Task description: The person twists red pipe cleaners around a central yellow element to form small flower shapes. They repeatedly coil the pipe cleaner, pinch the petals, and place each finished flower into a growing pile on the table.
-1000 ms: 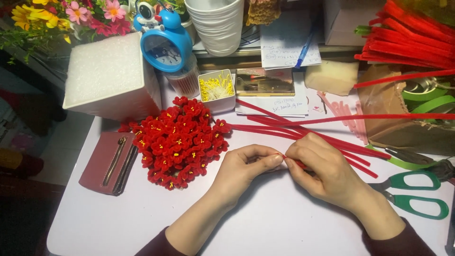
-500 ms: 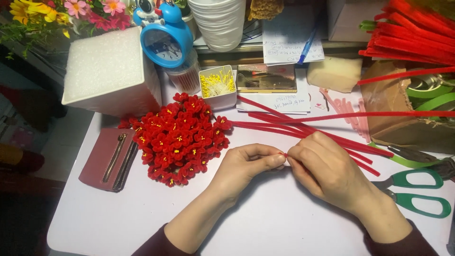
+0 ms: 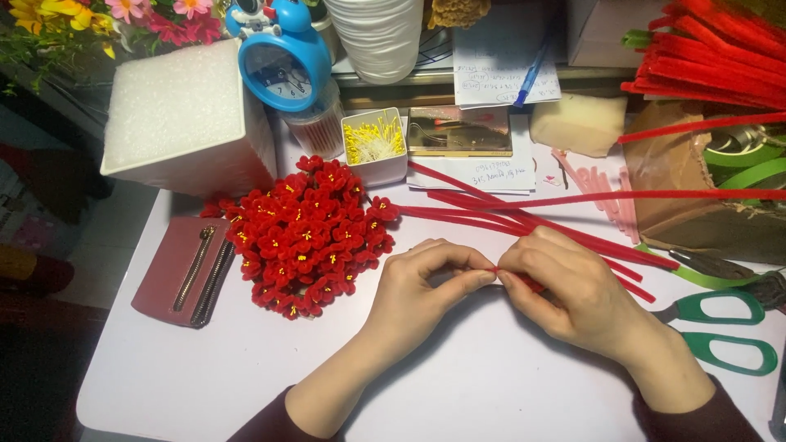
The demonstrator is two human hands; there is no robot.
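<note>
Both hands point(image 3: 499, 282) pinch fuzzy red pipe cleaner point(image 3: 532, 284); felt-like flower pile point(image 3: 307, 233) beside.

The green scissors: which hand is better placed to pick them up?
Right, probably. The green scissors lie on the table just beside the right hand, at its wrist side. The left hand is further away, with the right hand between. Both hands pinch the red pipe cleaner.

Upper left: white foam block point(image 3: 187, 119), blue alarm clock point(image 3: 282, 61). Left of centre: heap of small red flowers point(image 3: 307, 233), dark red zip pouch point(image 3: 184, 270). Lower right: green-handled scissors point(image 3: 720, 327). Top centre: white tub of yellow stamens point(image 3: 374, 146).
</note>
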